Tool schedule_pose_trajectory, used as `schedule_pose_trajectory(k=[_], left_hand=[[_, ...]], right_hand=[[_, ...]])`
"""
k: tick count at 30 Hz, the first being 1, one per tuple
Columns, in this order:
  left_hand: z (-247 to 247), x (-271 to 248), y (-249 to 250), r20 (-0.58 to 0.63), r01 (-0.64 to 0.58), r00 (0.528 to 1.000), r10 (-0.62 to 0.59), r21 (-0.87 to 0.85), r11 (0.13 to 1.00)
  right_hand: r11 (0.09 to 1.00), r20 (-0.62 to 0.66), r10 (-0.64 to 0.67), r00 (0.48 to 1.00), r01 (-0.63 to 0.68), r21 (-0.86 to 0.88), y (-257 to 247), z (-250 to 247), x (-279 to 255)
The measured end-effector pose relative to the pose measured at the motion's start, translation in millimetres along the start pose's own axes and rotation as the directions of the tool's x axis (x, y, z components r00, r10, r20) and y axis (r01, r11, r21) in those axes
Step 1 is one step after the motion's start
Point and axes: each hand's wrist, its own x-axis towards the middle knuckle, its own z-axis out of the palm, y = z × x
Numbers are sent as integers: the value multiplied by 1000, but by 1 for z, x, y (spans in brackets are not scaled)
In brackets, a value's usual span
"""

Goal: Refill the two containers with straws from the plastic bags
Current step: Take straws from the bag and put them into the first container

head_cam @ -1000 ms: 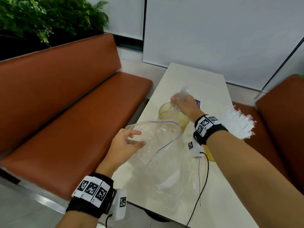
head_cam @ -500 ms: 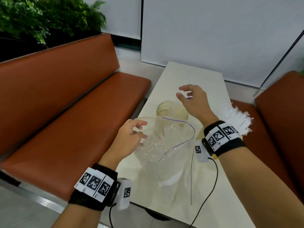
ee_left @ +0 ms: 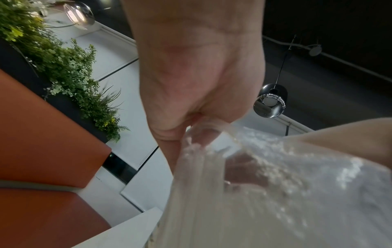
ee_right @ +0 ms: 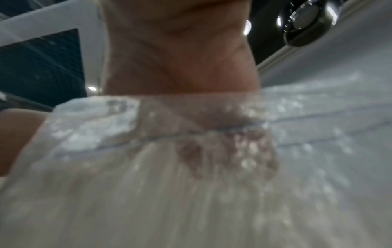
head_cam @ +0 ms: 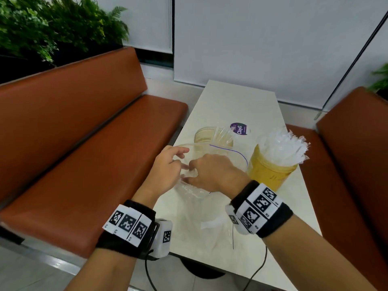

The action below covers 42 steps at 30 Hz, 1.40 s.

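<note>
A clear zip-top plastic bag (head_cam: 212,225) stands open on the table, its mouth held up. My left hand (head_cam: 180,157) pinches the near-left rim of the bag (ee_left: 275,201), thumb and fingers either side of the film. My right hand (head_cam: 190,175) is reaching down into the mouth; its fingers are blurred behind the plastic (ee_right: 148,193), and what they hold cannot be made out. Behind the bag a yellowish container (head_cam: 202,136) holds a few clear-wrapped straws (head_cam: 222,133). To the right a second yellow container (head_cam: 269,174) is packed with wrapped straws (head_cam: 282,143).
The narrow pale table (head_cam: 241,101) runs away from me, with a purple round sticker (head_cam: 240,129) near the far container. Orange benches stand on the left (head_cam: 84,143) and on the right (head_cam: 357,154). A black cable hangs from each wrist over the near table edge.
My right hand let go of straws at the far container, drew back and went down into the bag's mouth. The left hand kept holding the rim open.
</note>
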Motion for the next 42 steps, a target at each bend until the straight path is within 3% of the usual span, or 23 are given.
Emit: schedule_pose_trajectory(k=[4,13,19,23,26,30,33,36,39,42], left_hand=[[2,-3,-1,-40,-4,999,4,2,1000],[0,-7,-6,54,-41,998,33,156,987],[12,-13,1,43,-24,999,15,228,973],[25,-8,2,-74,7,997,16,306,952],[27,2,-5,-120,38,993,-13,207,978],[26,7,-17,-125,-90,986,113,175,980],[24,2,-13,-95,-149,981,168,184,972],[22,0,-9,-101,-164,979,178,133,977],[21,4,-4,-112,-177,974,198,173,969],[20,9,-12,-88,-160,979,182,218,963]], right_hand=[[997,38,-27,999,24,74,4,-7,0],[971,-164,39,986,1,238,16,-34,-7],[941,-308,-59,950,156,301,8,-59,-18],[907,-384,-120,916,259,333,0,-68,-18],[832,-488,-81,869,328,447,-1,-58,-11],[652,-483,93,870,314,691,-3,-36,-7],[695,-457,115,882,258,671,-8,-11,4],[712,-491,216,844,208,671,-16,8,18],[781,-530,192,826,199,593,-28,10,21],[747,-555,198,808,242,620,-36,2,23]])
